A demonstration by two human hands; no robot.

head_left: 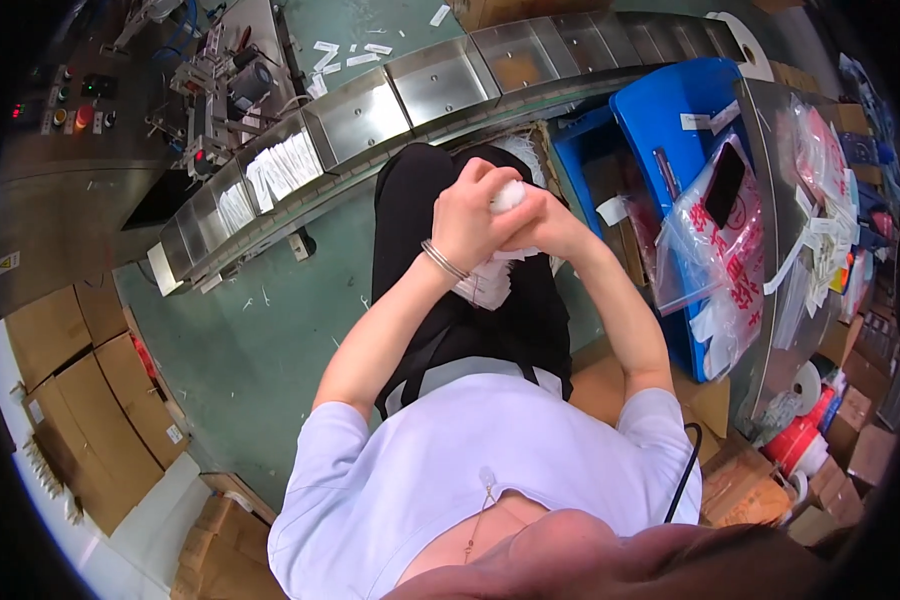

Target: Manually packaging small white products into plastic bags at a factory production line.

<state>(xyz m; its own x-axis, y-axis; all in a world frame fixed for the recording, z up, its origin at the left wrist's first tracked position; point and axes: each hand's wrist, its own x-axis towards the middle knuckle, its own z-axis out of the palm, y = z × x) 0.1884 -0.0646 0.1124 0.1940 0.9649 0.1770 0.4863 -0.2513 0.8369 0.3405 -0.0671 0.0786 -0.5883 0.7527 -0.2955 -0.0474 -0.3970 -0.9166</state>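
Note:
My left hand [462, 212], with metal bangles at the wrist, and my right hand [552, 228] meet above my lap. The fingers of both curl round a small white bundle [509, 196], whose top shows between them. It looks like thin white packets or strips, but the fingers hide most of it. Beneath the hands, a stack of thin white pieces [486, 286] rests on my dark trousers. Beyond my knees, more white material [522, 155] shows beside the conveyor.
A steel trough conveyor [365, 110] curves across ahead, with slim white packets [285, 170] in its left compartments. A machine with buttons [80, 118] stands left. At right are a blue bin [635, 98], a phone [725, 186] on plastic bags, and cartons. Cartons [105, 410] also stand at lower left.

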